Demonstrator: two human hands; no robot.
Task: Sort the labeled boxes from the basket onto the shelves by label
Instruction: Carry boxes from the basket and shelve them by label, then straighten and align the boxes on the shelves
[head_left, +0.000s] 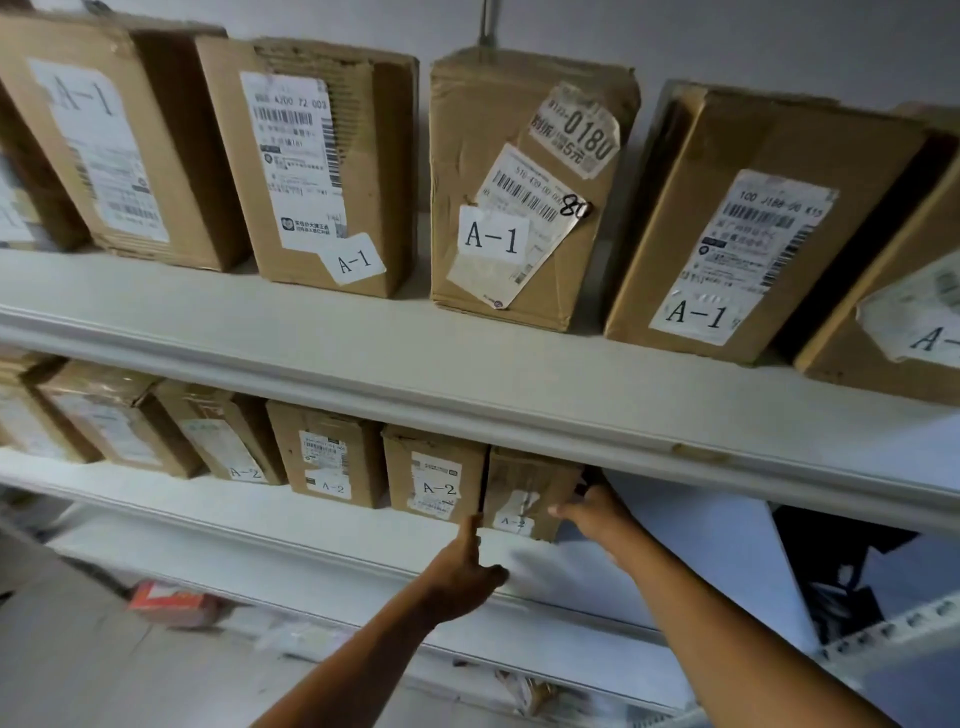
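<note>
Head view, creased cardboard box (524, 488), both hands touching, white shelf (311, 514)

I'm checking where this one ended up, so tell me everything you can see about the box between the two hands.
The rightmost A-2 box is plain brown cardboard, creased, with a blurred white "A-2" label low on its front. It stands upright on the lower shelf, ending the A-2 row. The right hand touches its right side; the left hand is just short of it.

A-1 boxes (332, 166) in a row on upper shelf (467, 364), A-2 boxes (327, 452) in a row on lower shelf (260, 514) beneath, rightmost A-2 box (524, 488) at row's right end, between left hand (462, 571) and right hand (592, 512)
</note>
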